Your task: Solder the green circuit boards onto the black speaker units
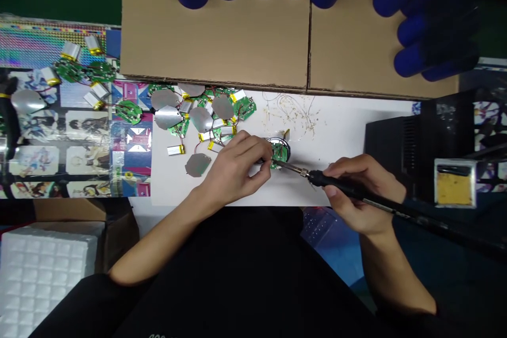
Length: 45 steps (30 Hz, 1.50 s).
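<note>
My left hand [233, 171] pinched a round green circuit board [279, 153] between thumb and fingers; my right fingers [336, 169] wrapped a soldering iron [336, 185], its tip at the board, with loose pouch batteries [176, 150] and silver plates [166, 116] just left.

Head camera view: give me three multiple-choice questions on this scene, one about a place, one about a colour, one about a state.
1. Where is the yellow sponge? A) right of the white sheet B) on the cardboard C) under the keyboard
2. What colour is the circuit board? A) red B) green C) blue
3. What is the right hand doing? A) resting open B) squeezing the sponge C) holding a soldering iron

1 A: it sits in a metal holder past the sheet's edge.
2 B: the board shows green.
3 C: its fingers wrap the black handle.
</note>
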Each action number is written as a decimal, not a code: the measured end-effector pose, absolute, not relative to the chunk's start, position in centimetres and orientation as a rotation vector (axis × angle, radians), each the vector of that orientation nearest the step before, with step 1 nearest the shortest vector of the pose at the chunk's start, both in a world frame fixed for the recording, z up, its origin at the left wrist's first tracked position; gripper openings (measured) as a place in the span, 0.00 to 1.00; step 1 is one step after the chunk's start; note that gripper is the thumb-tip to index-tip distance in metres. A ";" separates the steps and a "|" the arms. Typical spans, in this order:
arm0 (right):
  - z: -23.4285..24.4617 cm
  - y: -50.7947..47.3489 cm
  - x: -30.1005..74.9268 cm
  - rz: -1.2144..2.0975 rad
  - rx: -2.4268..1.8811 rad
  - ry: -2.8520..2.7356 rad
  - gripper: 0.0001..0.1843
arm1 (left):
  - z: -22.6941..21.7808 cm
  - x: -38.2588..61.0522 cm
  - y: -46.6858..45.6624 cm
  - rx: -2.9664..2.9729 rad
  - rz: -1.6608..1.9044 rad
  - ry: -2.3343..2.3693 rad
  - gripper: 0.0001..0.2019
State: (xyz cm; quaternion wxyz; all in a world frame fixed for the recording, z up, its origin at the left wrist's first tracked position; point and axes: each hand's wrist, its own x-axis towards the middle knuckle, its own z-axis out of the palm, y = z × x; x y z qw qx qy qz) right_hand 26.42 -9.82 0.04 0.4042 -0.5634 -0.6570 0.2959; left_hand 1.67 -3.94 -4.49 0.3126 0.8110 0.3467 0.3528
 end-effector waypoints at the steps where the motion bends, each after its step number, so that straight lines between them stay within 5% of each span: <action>1: 0.0 -9.8 26.4 0.757 -1.418 -1.658 0.08 | -4.5 1.7 -3.9 2.140 0.926 0.918 0.06; 14: -0.2 -9.9 26.4 0.758 -1.450 -1.573 0.06 | -4.4 1.6 -3.9 2.130 0.874 0.932 0.06; 26: -0.5 -10.8 24.5 0.416 -1.395 -1.124 0.13 | -4.3 1.5 -3.8 2.147 0.892 0.901 0.07; 31: -2.6 -11.8 21.5 0.577 -1.436 -1.367 0.12 | -4.1 1.3 -3.7 2.143 0.840 0.905 0.06; 36: -4.7 -11.4 20.3 0.456 -1.422 -1.675 0.25 | -4.0 1.1 -3.6 2.170 0.815 0.897 0.05; 45: -4.2 -9.5 22.3 0.598 -1.381 -1.734 0.19 | -2.3 -0.1 -1.1 2.477 0.602 0.683 0.07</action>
